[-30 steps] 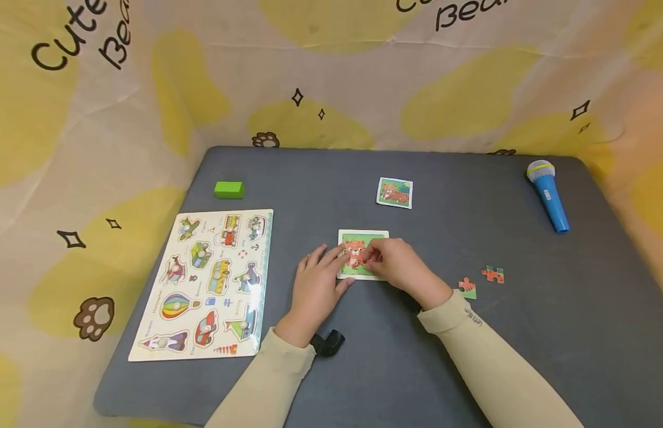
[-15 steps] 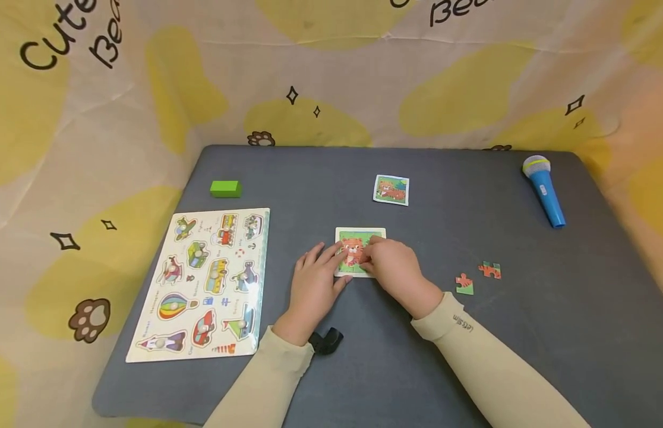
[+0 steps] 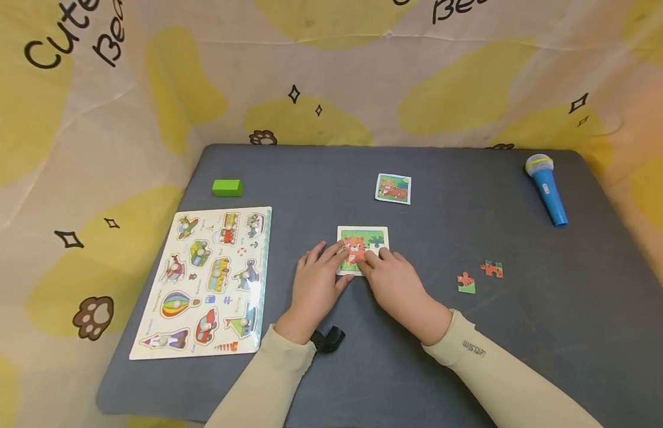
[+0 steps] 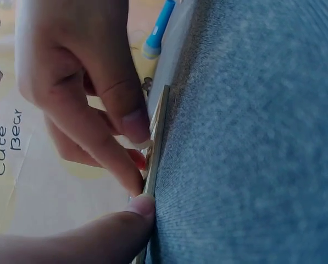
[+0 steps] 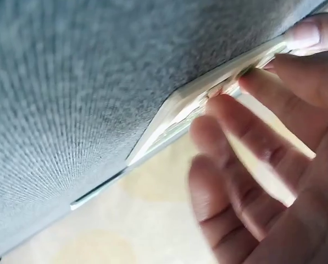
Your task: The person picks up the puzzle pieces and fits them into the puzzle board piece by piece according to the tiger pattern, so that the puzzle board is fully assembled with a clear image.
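Observation:
A small jigsaw puzzle [image 3: 354, 245] with a pale frame and an orange tiger picture lies mid-table. White backing shows at its right side. My left hand [image 3: 315, 291] rests with extended fingers over its left edge; in the left wrist view the left thumb [image 4: 139, 209] presses against the board's edge. My right hand [image 3: 398, 285] touches the lower right part of the picture with its fingertips, covering that corner. In the right wrist view the right fingers [image 5: 235, 118] are loosely bent, tips right at the picture. Two loose puzzle pieces [image 3: 466, 283] lie to the right.
A picture card [image 3: 393, 189] with a similar tiger lies behind the puzzle. At the left is a vehicle peg board [image 3: 208, 285], with a green block [image 3: 227, 188] beyond it. A blue toy microphone [image 3: 548, 190] lies at the back right. Printed cloth surrounds the grey table [image 3: 524, 356].
My right hand has drawn back toward me and flattened from a pinch over the puzzle, uncovering its upper right part. The left hand stays at the left edge.

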The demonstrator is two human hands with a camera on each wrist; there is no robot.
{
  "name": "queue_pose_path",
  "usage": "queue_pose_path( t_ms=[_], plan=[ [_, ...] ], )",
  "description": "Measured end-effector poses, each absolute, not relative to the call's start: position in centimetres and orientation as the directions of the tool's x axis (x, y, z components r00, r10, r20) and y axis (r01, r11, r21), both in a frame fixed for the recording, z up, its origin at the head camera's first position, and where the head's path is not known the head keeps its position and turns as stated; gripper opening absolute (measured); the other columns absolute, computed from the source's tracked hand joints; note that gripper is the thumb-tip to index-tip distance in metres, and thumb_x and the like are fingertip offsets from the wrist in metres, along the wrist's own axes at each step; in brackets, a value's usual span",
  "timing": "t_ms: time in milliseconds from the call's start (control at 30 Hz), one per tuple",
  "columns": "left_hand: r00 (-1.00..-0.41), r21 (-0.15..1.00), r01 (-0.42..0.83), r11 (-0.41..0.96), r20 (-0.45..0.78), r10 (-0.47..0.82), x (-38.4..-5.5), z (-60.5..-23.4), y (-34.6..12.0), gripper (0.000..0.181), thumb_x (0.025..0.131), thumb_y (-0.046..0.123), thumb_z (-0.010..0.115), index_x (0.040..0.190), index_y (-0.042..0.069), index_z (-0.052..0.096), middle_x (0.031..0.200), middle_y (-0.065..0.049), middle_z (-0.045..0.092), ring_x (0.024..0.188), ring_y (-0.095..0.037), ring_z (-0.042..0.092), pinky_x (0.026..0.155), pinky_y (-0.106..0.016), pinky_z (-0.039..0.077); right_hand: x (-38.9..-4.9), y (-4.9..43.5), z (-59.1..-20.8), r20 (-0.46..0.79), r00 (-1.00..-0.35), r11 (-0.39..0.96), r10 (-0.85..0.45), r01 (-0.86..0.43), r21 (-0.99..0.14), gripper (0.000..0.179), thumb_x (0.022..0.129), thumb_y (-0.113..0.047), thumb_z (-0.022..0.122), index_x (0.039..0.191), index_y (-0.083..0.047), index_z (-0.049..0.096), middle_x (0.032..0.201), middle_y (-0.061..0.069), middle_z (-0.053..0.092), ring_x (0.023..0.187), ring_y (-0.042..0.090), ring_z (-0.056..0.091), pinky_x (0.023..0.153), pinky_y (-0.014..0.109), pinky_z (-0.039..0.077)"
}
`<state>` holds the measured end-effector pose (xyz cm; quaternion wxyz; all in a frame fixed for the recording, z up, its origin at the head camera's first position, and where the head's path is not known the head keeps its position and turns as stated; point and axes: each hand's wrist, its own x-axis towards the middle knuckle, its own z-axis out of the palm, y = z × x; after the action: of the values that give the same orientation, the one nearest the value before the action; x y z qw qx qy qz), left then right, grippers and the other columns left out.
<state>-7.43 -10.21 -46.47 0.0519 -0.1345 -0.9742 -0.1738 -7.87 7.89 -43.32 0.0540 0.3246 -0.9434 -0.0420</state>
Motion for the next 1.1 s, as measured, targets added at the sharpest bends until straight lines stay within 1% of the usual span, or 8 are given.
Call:
queue_pose_path(
  t_ms=[133,267,467,600,733,900,1000,1100],
  plan=[
    [-0.956,0.319,0.289,0.902,0.149,0.254,-7.4,-46.3,-10.2,0.057,0.092,0.035,0.083,0.144,0.020,0.066,0.156,0.000,0.053,0.147,-0.034,0.042,0.116,-0.061,0.035,-7.6,8.0,-43.5,0.076,-0.785,0.787,-0.615,-0.604,0.126,0.031,0.101,-0.014,0.070,0.131,-0.010,0.074,0.116,0.008,0.065,0.096,0.028,0.056,0.081,0.040,0.054],
    [-0.952,0.303,0.300,0.905,0.153,0.264,-7.4,-46.3,-10.4,0.050,0.094,0.036,0.080,0.141,0.025,0.069,0.157,0.000,0.052,0.148,-0.034,0.042,0.116,-0.061,0.035,-7.5,8.0,-43.6,0.082,-0.792,0.796,-0.605,-0.600,0.080,0.036,0.101,-0.019,0.072,0.135,-0.010,0.071,0.124,0.007,0.066,0.101,0.027,0.059,0.084,0.041,0.054],
    [-0.952,0.275,0.300,0.913,0.150,0.268,-7.4,-46.3,-10.5,0.049,0.095,0.038,0.079,0.142,0.027,0.069,0.157,0.000,0.052,0.148,-0.033,0.041,0.117,-0.060,0.035,-7.7,9.1,-43.6,0.073,-0.820,0.810,-0.568,-0.573,-0.123,0.046,0.096,-0.019,0.078,0.140,-0.009,0.068,0.136,0.010,0.065,0.115,0.031,0.062,0.097,0.049,0.054],
    [-0.951,0.280,0.305,0.910,0.140,0.276,-7.3,-46.4,-10.4,0.049,0.095,0.038,0.079,0.142,0.026,0.069,0.157,0.000,0.052,0.149,-0.033,0.040,0.116,-0.059,0.035,-7.8,11.9,-42.4,0.120,-0.836,0.805,-0.536,-0.548,-0.227,0.042,0.089,-0.013,0.085,0.129,-0.006,0.073,0.127,0.012,0.067,0.113,0.034,0.064,0.094,0.053,0.054],
    [-0.951,0.300,0.308,0.903,0.132,0.280,-7.3,-46.6,-10.2,0.049,0.095,0.037,0.078,0.142,0.026,0.068,0.158,0.000,0.051,0.149,-0.033,0.039,0.117,-0.059,0.034,-8.0,16.4,-40.6,0.141,-0.838,0.810,-0.527,-0.545,-0.216,0.033,0.080,-0.004,0.091,0.110,-0.009,0.080,0.110,0.008,0.070,0.099,0.031,0.067,0.082,0.051,0.057],
    [-0.950,0.301,0.309,0.902,0.138,0.280,-7.3,-46.7,-10.3,0.049,0.095,0.036,0.079,0.142,0.027,0.068,0.158,0.001,0.051,0.150,-0.033,0.039,0.117,-0.059,0.034,-8.4,21.1,-39.5,-0.034,-0.864,0.847,-0.503,-0.484,-0.222,0.033,0.073,-0.006,0.095,0.102,-0.013,0.079,0.096,0.000,0.067,0.081,0.022,0.068,0.068,0.043,0.058],
    [-0.950,0.304,0.309,0.901,0.139,0.278,-7.3,-46.6,-10.3,0.049,0.095,0.035,0.079,0.142,0.027,0.068,0.158,0.001,0.051,0.149,-0.033,0.039,0.117,-0.060,0.034,-8.3,22.8,-39.9,-0.121,-0.875,0.869,-0.468,-0.431,-0.243,0.034,0.072,-0.011,0.096,0.100,-0.011,0.077,0.091,-0.002,0.063,0.076,0.017,0.064,0.066,0.041,0.056],
    [-0.952,0.311,0.303,0.901,0.137,0.273,-7.3,-46.6,-10.3,0.049,0.095,0.035,0.079,0.142,0.026,0.069,0.158,0.000,0.052,0.149,-0.033,0.039,0.117,-0.060,0.034,-8.2,23.6,-40.4,-0.153,-0.870,0.866,-0.468,-0.418,-0.275,0.035,0.072,-0.011,0.097,0.099,-0.010,0.074,0.088,-0.002,0.059,0.075,0.017,0.061,0.068,0.042,0.056]
  ],
)
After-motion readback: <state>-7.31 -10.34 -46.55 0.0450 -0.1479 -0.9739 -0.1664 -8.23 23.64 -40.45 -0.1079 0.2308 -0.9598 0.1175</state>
